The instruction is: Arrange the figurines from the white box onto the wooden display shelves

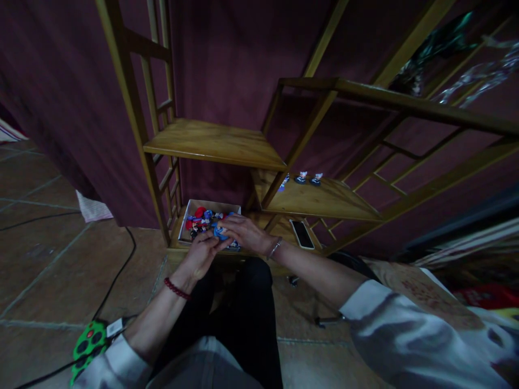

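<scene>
A shallow open box [187, 220] on the bottom shelf of the wooden rack holds several small figurines [200, 214], red, purple and dark. Over the box's front right part, both of my hands come together around a small blue figurine [220, 231]. My left hand [204, 249], with a red bead bracelet on the wrist, grips it from below and the left. From the right, my right hand [248, 233], with a silver bangle, has its fingers bent over it. My fingers hide much of the blue figurine.
Two small figurines [301, 177] stand on the middle shelf [320, 201], with another partly behind a post. A phone [302, 234] lies on the bottom shelf, right of my hand. An upper shelf [211, 141] overhangs the box. A green power strip [87, 346] with cables lies on the tiled floor.
</scene>
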Tool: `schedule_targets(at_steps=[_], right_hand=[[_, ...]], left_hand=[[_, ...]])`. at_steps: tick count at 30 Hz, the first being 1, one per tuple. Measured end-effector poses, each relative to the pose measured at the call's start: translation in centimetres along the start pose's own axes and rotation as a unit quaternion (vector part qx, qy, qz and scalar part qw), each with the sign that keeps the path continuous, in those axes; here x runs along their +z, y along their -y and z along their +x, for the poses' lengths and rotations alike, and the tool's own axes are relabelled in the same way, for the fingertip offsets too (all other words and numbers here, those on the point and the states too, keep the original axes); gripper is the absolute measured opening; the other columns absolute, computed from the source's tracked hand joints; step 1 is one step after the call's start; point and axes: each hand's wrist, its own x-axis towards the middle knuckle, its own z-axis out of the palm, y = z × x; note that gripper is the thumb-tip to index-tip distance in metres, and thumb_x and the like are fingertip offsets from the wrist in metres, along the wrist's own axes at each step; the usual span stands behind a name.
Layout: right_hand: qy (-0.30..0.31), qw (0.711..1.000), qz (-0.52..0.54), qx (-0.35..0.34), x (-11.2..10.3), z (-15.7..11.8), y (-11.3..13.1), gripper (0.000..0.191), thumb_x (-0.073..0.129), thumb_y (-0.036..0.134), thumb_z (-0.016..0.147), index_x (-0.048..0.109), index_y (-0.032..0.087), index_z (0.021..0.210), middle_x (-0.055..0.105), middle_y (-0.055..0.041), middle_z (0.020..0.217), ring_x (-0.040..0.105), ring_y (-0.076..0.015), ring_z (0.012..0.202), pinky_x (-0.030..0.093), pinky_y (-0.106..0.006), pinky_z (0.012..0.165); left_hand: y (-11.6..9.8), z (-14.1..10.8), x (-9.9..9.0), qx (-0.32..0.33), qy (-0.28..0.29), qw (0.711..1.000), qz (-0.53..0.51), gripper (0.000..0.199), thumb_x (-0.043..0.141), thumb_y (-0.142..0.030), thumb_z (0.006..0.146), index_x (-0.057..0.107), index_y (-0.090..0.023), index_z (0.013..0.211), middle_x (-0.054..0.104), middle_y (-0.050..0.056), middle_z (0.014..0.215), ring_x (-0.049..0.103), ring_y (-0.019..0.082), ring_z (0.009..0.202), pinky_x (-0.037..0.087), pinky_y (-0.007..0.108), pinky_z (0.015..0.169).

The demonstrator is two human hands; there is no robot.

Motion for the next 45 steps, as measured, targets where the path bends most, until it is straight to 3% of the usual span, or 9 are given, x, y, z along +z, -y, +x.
schedule_targets(at_steps=[4,10,13,20,27,32,45], right_hand=[[0.028,0.999,-0.011,-0.021,-0.4,-0.1,0.2,0.027,0.04,0.026,0.089,0.059,0.016,0.104,0.062,-0.0093,0.098,0.055,-0.0171,0.093,0.043,-0.033,0.086],[0.033,0.999,-0.017,-0.018,-0.5,0.1,0.2,0.024,0.042,0.023,0.088,0.059,0.015,0.104,0.063,-0.0087,0.096,0.055,-0.0165,0.092,0.043,-0.031,0.085],[0.017,1.0,-0.007,0.019,-0.2,0.6,0.0,0.021,0.044,0.022,0.087,0.058,0.016,0.102,0.063,-0.0076,0.092,0.056,-0.0166,0.089,0.044,-0.03,0.081],[-0.056,0.991,0.061,0.106,0.0,1.1,-0.2,0.032,0.055,0.021,0.081,0.05,0.019,0.112,0.062,-0.0054,0.105,0.058,-0.0163,0.093,0.044,-0.028,0.081],[-0.116,0.975,0.158,0.105,-0.5,1.0,0.2,0.027,0.056,0.028,0.079,0.057,0.019,0.104,0.064,-0.0032,0.101,0.059,-0.0145,0.093,0.043,-0.026,0.083],[-0.119,0.97,0.169,0.131,-0.7,1.1,0.4,0.025,0.058,0.027,0.077,0.059,0.018,0.101,0.065,-0.002,0.095,0.06,-0.0142,0.087,0.043,-0.025,0.079],[-0.076,0.985,0.101,0.114,-1.8,0.4,1.6,0.022,0.058,0.023,0.079,0.061,0.021,0.1,0.066,-0.0026,0.095,0.06,-0.0143,0.087,0.043,-0.025,0.079]], left_hand=[[-0.2,-0.4,0.0,-0.029,-0.041,0.999,0.019,0.009,0.06,-0.001,0.062,0.06,-0.01,0.061,0.059,0.001,0.063,0.059,0.011,0.064,0.054,0.03,0.071],[-0.4,-0.2,-0.3,-0.037,-0.077,0.996,0.025,0.015,0.059,0.003,0.063,0.056,-0.011,0.058,0.056,-0.001,0.055,0.055,0.008,0.053,0.051,0.02,0.051],[-0.6,0.5,-0.2,-0.028,-0.09,0.995,0.017,0.018,0.055,0.005,0.065,0.054,-0.01,0.056,0.056,-0.001,0.056,0.057,0.008,0.052,0.052,0.02,0.052],[-1.8,1.2,0.2,-0.011,-0.055,0.998,0.002,0.024,0.045,0.008,0.072,0.063,-0.008,0.076,0.066,0.006,0.077,0.063,0.012,0.068,0.055,0.026,0.067],[-2.4,0.6,0.8,-0.007,-0.052,0.999,-0.013,0.021,0.048,0.006,0.073,0.064,-0.007,0.075,0.066,0.007,0.08,0.064,0.013,0.072,0.055,0.029,0.074],[-2.5,0.5,1.3,-0.003,-0.051,0.999,-0.012,0.021,0.047,0.007,0.072,0.063,-0.006,0.069,0.066,0.007,0.077,0.064,0.013,0.072,0.056,0.03,0.074],[-2.4,-0.9,1.7,-0.039,-0.07,0.997,0.009,0.022,0.048,0.009,0.069,0.061,-0.007,0.063,0.062,0.004,0.066,0.062,0.01,0.063,0.054,0.018,0.06]])
